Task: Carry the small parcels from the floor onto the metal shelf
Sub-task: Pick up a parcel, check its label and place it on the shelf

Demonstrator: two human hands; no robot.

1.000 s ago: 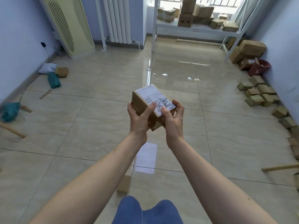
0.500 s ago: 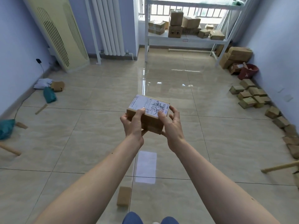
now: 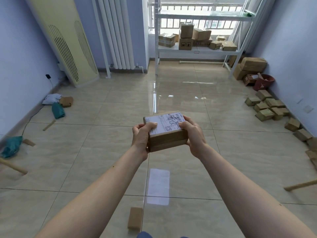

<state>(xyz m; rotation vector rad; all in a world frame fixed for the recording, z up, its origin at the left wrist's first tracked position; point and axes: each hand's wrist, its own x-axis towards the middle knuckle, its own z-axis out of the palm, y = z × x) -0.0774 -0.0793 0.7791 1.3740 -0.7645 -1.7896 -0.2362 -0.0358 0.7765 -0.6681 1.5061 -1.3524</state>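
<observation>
A small brown parcel [image 3: 167, 134] with a white shipping label on top is held level at mid-frame, well above the floor. My left hand [image 3: 142, 137] grips its left end, thumb on the label. My right hand [image 3: 193, 134] grips its right end. The white metal shelf [image 3: 197, 50] stands far ahead by the window, its lower level holding several cardboard boxes [image 3: 186, 37]. More small parcels [image 3: 266, 107] lie in a row along the right wall. One small brown parcel [image 3: 135, 217] lies on the floor near my feet.
A cream air conditioner [image 3: 68, 45] and a white radiator [image 3: 116, 31] stand at the back left. Larger boxes [image 3: 250, 66] and a red bucket [image 3: 263, 81] sit right of the shelf. Teal and white bags [image 3: 57, 109] and wooden sticks [image 3: 14, 166] lie by the left wall.
The parcel has been turned from tilted to level, label up, and both hands now hold its ends. The view has lifted, and the shelf shows more fully ahead.
</observation>
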